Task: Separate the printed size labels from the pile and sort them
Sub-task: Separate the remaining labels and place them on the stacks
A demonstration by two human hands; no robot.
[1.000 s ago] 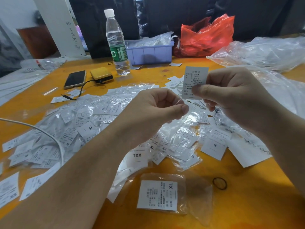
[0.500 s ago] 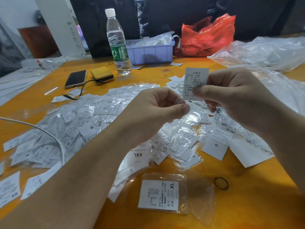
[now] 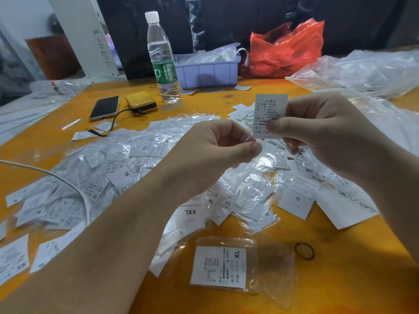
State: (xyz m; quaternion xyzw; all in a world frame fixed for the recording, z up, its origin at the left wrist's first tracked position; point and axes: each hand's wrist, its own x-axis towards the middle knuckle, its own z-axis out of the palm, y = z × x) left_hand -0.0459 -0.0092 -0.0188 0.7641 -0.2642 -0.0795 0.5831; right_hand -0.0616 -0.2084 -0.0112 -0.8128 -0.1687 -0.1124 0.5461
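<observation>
A wide pile of white printed size labels (image 3: pixel 118 168) in clear plastic sleeves covers the middle of the orange table (image 3: pixel 353 279). My right hand (image 3: pixel 322 134) pinches one printed label (image 3: pixel 269 109) upright between thumb and fingers above the pile. My left hand (image 3: pixel 215 155) is beside it, thumb and fingers pinched on a thin clear sleeve (image 3: pixel 247 171) that hangs down from it. A bagged XL label (image 3: pixel 220 267) lies alone near the front edge. XXL (image 3: pixel 189 214) and S (image 3: pixel 295 203) labels lie face up at the pile's near side.
A water bottle (image 3: pixel 162 60), lilac bin (image 3: pixel 208 70), red plastic bag (image 3: pixel 288 51), phone (image 3: pixel 104 108) and yellow power bank (image 3: pixel 141 102) stand at the back. Clear plastic bags (image 3: pixel 367 71) lie at the right. A black rubber band (image 3: pixel 304 251) lies front right. A white cable (image 3: pixel 68 184) crosses the left.
Both hands have stayed almost still; the label in my right hand and my left hand's pinch are unchanged apart from a slight shift.
</observation>
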